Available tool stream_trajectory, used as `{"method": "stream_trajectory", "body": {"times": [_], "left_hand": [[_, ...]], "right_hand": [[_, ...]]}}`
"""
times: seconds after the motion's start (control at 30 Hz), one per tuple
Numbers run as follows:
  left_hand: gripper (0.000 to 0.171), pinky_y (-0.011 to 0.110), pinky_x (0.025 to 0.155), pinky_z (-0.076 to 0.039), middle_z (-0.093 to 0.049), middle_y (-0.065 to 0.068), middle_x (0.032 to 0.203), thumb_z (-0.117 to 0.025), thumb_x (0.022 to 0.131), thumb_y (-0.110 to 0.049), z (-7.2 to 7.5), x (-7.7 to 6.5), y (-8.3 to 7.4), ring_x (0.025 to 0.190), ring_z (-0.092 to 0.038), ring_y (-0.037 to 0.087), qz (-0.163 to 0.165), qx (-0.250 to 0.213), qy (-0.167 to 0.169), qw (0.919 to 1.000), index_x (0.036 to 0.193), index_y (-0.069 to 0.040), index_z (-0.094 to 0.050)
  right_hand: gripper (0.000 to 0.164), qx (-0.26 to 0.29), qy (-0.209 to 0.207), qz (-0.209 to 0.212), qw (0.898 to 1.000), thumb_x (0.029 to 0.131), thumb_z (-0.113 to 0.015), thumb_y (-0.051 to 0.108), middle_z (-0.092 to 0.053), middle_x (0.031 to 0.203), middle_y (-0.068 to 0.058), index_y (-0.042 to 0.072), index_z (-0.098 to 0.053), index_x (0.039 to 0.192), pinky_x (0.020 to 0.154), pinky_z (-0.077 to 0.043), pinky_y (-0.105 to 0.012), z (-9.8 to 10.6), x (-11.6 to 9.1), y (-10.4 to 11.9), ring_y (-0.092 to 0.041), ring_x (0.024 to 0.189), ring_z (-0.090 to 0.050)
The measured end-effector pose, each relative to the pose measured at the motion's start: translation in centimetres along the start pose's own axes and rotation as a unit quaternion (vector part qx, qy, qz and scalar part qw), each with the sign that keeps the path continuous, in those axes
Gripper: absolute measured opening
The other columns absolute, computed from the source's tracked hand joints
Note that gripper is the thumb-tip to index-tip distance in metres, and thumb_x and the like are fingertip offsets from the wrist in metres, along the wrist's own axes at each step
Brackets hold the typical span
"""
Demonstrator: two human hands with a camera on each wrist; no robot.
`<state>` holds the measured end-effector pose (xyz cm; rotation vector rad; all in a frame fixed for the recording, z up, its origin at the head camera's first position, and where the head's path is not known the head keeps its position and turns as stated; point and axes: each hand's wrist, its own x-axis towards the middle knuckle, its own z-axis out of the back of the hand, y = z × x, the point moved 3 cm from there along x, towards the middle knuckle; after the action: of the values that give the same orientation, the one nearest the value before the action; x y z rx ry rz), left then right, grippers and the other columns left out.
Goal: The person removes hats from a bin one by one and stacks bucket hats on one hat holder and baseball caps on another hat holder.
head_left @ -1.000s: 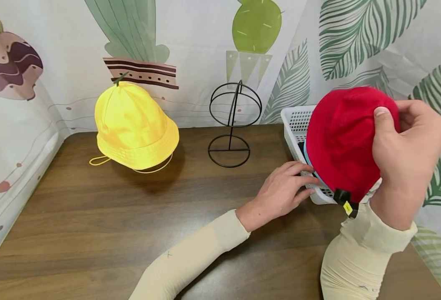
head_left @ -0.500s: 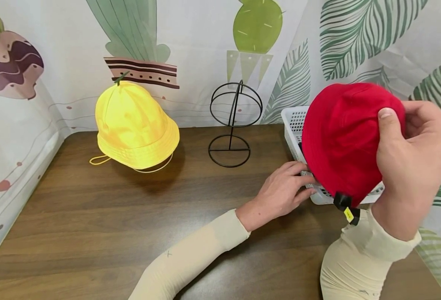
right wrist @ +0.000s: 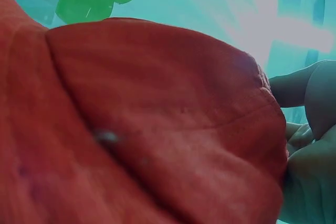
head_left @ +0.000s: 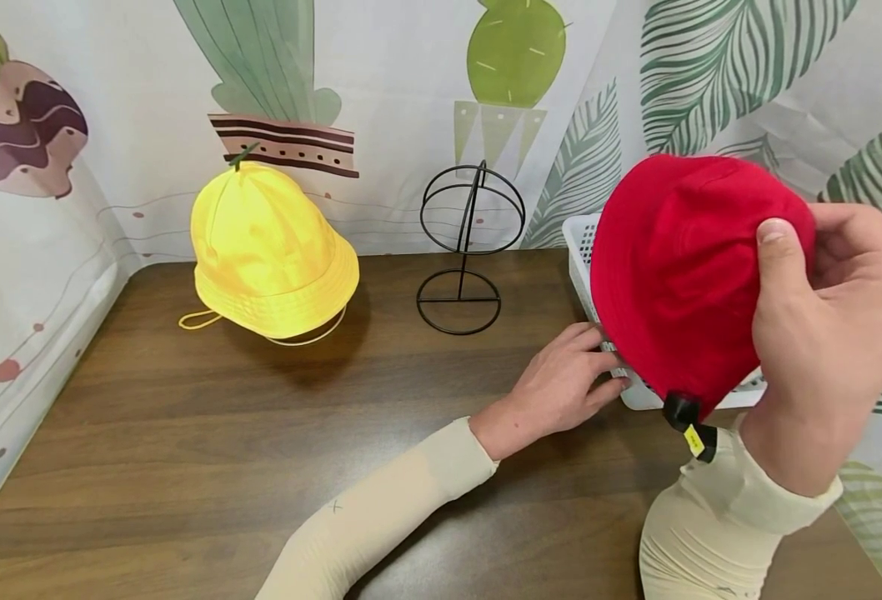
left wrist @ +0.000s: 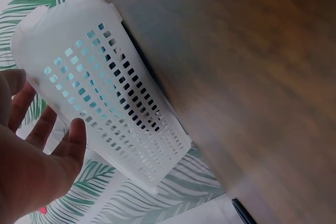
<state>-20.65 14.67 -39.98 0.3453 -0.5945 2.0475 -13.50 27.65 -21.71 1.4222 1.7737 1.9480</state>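
My right hand (head_left: 834,325) pinches the crown of a red bucket hat (head_left: 689,267) between thumb and fingers, holding it tilted above the white basket (head_left: 639,396). In the right wrist view the red cloth of the hat (right wrist: 173,98) fills most of the picture. With fingers loosely bent, my left hand (head_left: 557,383) touches the basket's near left edge. The left wrist view has the left hand (left wrist: 47,156) beside the perforated wall of the basket (left wrist: 105,87); something light blue and something dark show through its holes. The hat hides most of the basket's inside in the head view.
A black wire hat stand (head_left: 462,250) is upright at the back of the wooden table (head_left: 261,467). Left of it, a yellow hat (head_left: 268,250) with a small green leaf on top sits on a support mostly hidden beneath it. Printed cloth walls (head_left: 396,67) border the table.
The red hat has risen slightly and its brim has swung left, covering more of the basket. My right hand shifted a little to the right. The left hand has barely moved.
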Motion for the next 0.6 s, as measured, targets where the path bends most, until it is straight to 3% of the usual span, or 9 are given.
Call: {"method": "stream_trajectory", "body": {"times": [0.17,0.27,0.43,0.53,0.6], "left_hand": [[0.02,0.018,0.12,-0.027,-0.067,-0.007,0.124,-0.063,0.107,-0.028,0.0,-0.1,0.5,0.136,-0.05,0.016,0.008,-0.04,0.025,0.9989,0.117,-0.021,-0.08],[0.021,0.017,0.118,-0.029,-0.067,-0.006,0.127,-0.059,0.109,-0.023,0.2,-0.2,0.8,0.135,-0.05,0.015,0.015,-0.069,0.03,0.9971,0.118,-0.019,-0.078],[0.02,0.018,0.107,-0.039,-0.066,-0.004,0.124,-0.054,0.11,-0.017,1.1,-0.2,1.7,0.121,-0.055,0.013,0.016,-0.124,-0.008,0.9921,0.119,-0.015,-0.072],[0.018,0.02,0.096,-0.042,-0.064,-0.002,0.11,-0.05,0.112,-0.014,1.6,-0.4,2.3,0.105,-0.055,0.012,0.032,-0.185,-0.028,0.9818,0.113,-0.012,-0.068],[0.02,0.019,0.093,-0.044,-0.065,-0.001,0.109,-0.047,0.113,-0.015,1.8,-0.6,2.6,0.101,-0.056,0.01,0.062,-0.241,-0.034,0.9679,0.117,-0.012,-0.066]], "right_hand": [[0.011,0.039,0.01,0.006,0.999,0.091,-0.076,0.001,-0.073,0.085,-0.014,-0.007,-0.077,0.098,0.068,-0.05,-0.028,0.0,-0.3,0.1,-0.021,0.068,-0.058],[0.013,0.025,0.01,0.013,1.0,0.092,-0.076,0.003,-0.074,0.089,-0.013,-0.006,-0.077,0.102,0.071,-0.05,-0.028,0.2,-0.6,0.1,-0.021,0.071,-0.06],[0.019,0.109,0.009,0.026,0.994,0.088,-0.079,-0.002,-0.071,0.09,-0.018,-0.012,-0.074,0.103,0.074,-0.051,-0.03,0.3,-1.0,0.0,-0.024,0.073,-0.061],[0.021,0.159,0.011,0.033,0.987,0.085,-0.08,-0.007,-0.07,0.087,-0.02,-0.016,-0.071,0.102,0.074,-0.051,-0.031,0.3,-1.2,0.0,-0.027,0.072,-0.06],[0.022,0.168,0.013,0.039,0.985,0.085,-0.079,-0.008,-0.07,0.086,-0.02,-0.017,-0.07,0.102,0.074,-0.052,-0.031,0.3,-1.4,0.1,-0.028,0.072,-0.06]]}}
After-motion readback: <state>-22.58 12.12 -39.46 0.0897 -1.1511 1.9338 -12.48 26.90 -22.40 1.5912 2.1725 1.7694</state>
